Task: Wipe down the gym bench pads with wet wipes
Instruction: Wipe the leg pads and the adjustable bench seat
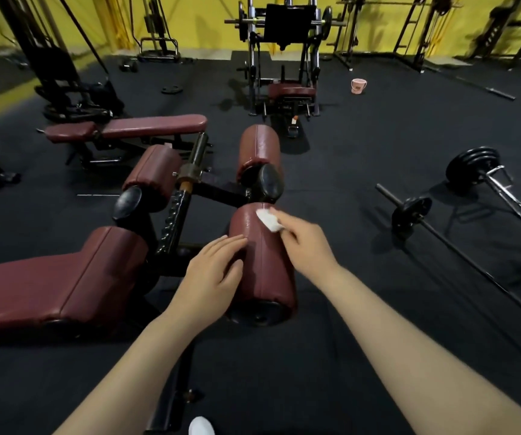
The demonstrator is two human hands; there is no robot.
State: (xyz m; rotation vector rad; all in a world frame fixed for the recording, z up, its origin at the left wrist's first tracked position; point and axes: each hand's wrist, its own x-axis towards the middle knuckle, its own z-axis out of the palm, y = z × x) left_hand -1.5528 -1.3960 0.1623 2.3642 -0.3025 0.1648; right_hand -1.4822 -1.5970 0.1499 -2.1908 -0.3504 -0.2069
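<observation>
Open floor [347,171] at 3 o'clock of the roller pad [264,262]; frame post [174,221] (knobbed) and bench [49,284] block 9 o'clock; barbell [441,237] farther right.

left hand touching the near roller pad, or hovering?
Touching. The head view shows the left hand lying flat on the near roller pad, with no gap between its fingers and the pad's upper left side.

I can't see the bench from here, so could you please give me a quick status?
Right hand pinching wipe on roller pad. Left hand flat on it. Nothing in the way.
</observation>
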